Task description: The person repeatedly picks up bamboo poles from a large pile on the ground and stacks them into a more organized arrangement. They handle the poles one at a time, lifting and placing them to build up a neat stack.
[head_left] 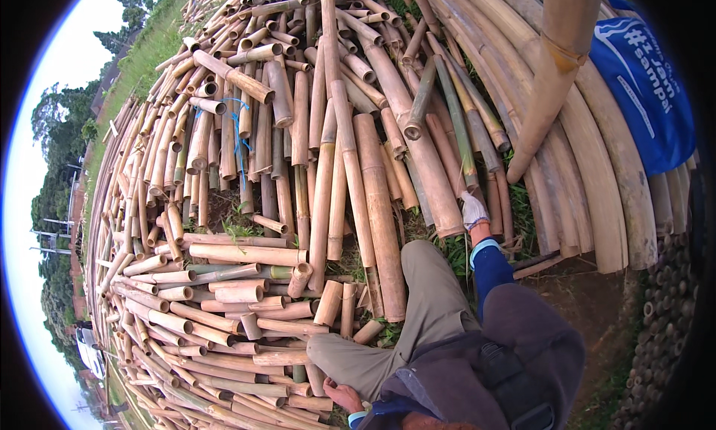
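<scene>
My right hand (474, 211), in a white glove, is down beside the near end of a thick tan bamboo pole (440, 199). The lower end of a thin greenish bamboo pole (468, 175) lies just beyond the glove. Its fingers are mostly hidden, so whether they grip either pole cannot be made out. My left hand (343, 395) is bare and hangs low beside my knee, fingers loosely apart with nothing seen in them. Short cut bamboo pieces (309, 404) lie nearest to it. Another thick bamboo pole (380, 221) stretches away between my hands, beside my leg.
Heaped bamboo pieces (239, 296) cover the ground ahead and left, some with blue twine (240, 120). Long split bamboo lengths (589, 199) lie at right, under a blue printed cloth (641, 94). A thick bamboo post (548, 87) slants there. Stacked bamboo ends (660, 340) sit lower right.
</scene>
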Motion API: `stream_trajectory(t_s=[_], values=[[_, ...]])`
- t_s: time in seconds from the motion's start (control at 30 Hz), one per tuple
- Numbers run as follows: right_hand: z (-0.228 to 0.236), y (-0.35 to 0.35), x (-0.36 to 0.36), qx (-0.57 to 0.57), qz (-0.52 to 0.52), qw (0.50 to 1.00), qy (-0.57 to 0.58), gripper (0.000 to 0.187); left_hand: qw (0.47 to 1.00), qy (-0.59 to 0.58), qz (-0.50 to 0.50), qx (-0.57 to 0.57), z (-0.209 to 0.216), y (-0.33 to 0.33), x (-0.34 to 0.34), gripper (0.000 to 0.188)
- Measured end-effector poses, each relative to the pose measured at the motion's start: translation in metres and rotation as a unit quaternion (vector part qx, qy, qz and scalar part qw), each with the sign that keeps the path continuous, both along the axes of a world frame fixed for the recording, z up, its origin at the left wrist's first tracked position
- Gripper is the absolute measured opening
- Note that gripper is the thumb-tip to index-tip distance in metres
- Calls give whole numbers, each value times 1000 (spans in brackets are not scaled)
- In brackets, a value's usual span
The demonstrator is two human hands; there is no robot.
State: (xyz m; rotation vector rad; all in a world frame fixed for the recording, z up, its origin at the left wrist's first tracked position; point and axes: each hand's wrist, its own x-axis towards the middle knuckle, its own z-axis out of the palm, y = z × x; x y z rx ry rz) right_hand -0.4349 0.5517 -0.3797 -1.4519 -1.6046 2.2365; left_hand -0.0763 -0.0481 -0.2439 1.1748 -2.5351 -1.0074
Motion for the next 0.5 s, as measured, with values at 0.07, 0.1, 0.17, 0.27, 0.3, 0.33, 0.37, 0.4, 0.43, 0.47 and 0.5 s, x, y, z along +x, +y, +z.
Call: stream_trajectory(t_s=[0.07, 0.1, 0.17, 0.27, 0.3, 0.33, 0.37, 0.4, 0.43, 0.47, 0.5], values=[[24, -9, 1, 92, 24, 990, 100, 43, 1000, 8, -7, 7, -3, 1, -6, 44], [33, -15, 6, 137, 36, 979, 144, 45, 1000, 10, -15, 3, -4, 2, -9, 44], [78, -60, -4, -43, 49, 985, 162, 53, 1000, 24, 19, -1, -6, -6, 14, 44], [63, -8, -1, 163, 86, 981, 50, 62, 999, 36, -9, 32, -16, -6, -16, 42], [53, 7, 2, 274, 140, 952, 1, 63, 997, 57, -27, 47, -16, -6, -29, 41], [67, -2, -1, 301, 201, 931, -48, 65, 996, 76, -13, 46, -16, -10, -17, 40], [84, -4, 0, 333, 258, 902, -97, 68, 995, 91, -3, 51, -17, -12, -5, 39], [106, -18, 4, 355, 219, 904, -88, 66, 997, 65, 14, 24, -14, -8, 11, 39], [128, -27, 6, 380, 173, 905, -79, 65, 999, 41, 23, 2, -11, -4, 20, 38], [125, -17, 5, 505, 87, 853, -100, 51, 1000, 20, 12, -12, -9, 4, 9, 38], [119, -13, -1, 495, 89, 859, -96, 54, 1000, 25, 11, -10, -7, 4, 4, 37]])
